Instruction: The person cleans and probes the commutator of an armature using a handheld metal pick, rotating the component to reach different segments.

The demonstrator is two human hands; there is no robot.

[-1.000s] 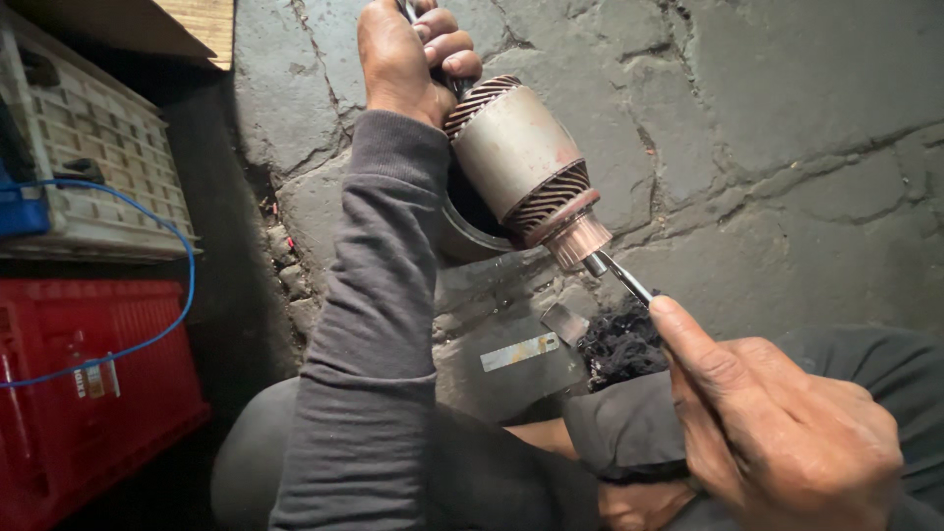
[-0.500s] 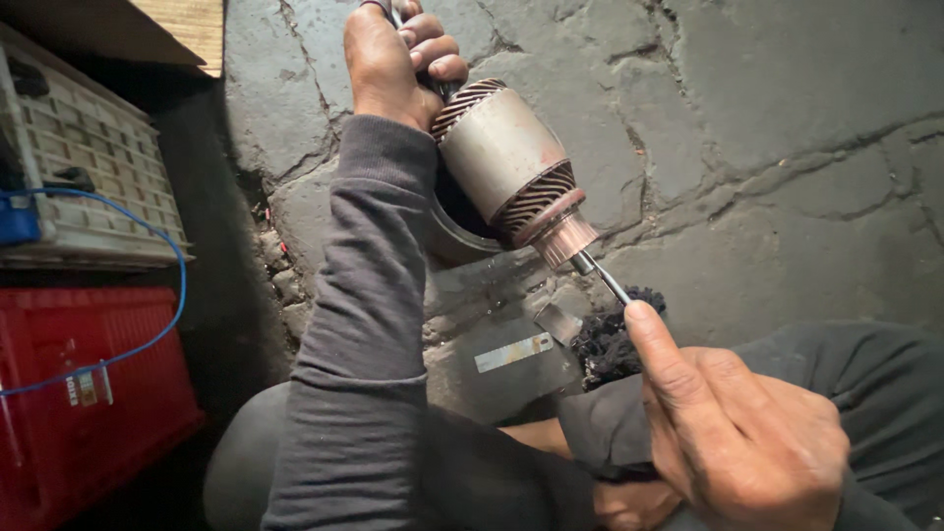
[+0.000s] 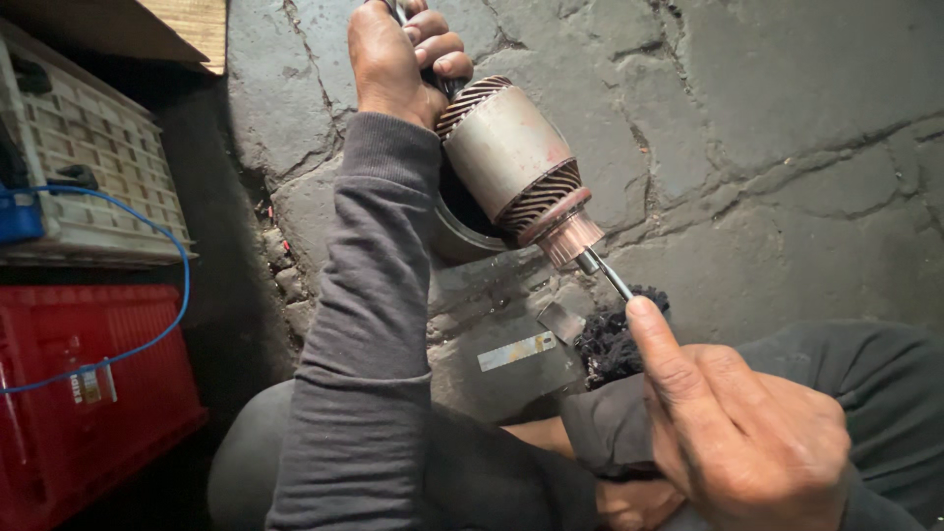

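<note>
— Copper windings first, since that's what sits against my fingers. What have you got up there?

— My left hand (image 3: 398, 61), up at twelve o'clock, is closed around the upper shaft end of a motor armature (image 3: 513, 167). The fingers wrap the dark shaft tightly, knuckles toward the stone. The armature hangs tilted, its grey steel body running down toward four o'clock, banded by slanted copper coils at both ends.

— And the other hand?

— My right hand (image 3: 733, 433) is down at five o'clock, clasped on a thin metal tool (image 3: 612, 277), forefinger stretched along it. The handle is hidden in my fist, so I cannot tell its kind. Its tip meets the lower shaft just below the pinkish commutator (image 3: 569, 236).

— What's behind the armature?

— A round metal housing (image 3: 457, 231) lies on the floor, just at seven o'clock of the armature, partly hidden by it. Below that sits a flat grey metal piece with a pale label (image 3: 518, 351), and at its three o'clock a clump of black fibrous stuff (image 3: 608, 339).

— Farther out?

— Cracked grey stone floor (image 3: 787, 118) fills everything from twelve to three o'clock. At nine o'clock stands a white plastic crate (image 3: 93, 177), a red crate (image 3: 84, 393) under it at eight, with a blue cable (image 3: 167, 236) looping across both.
</note>
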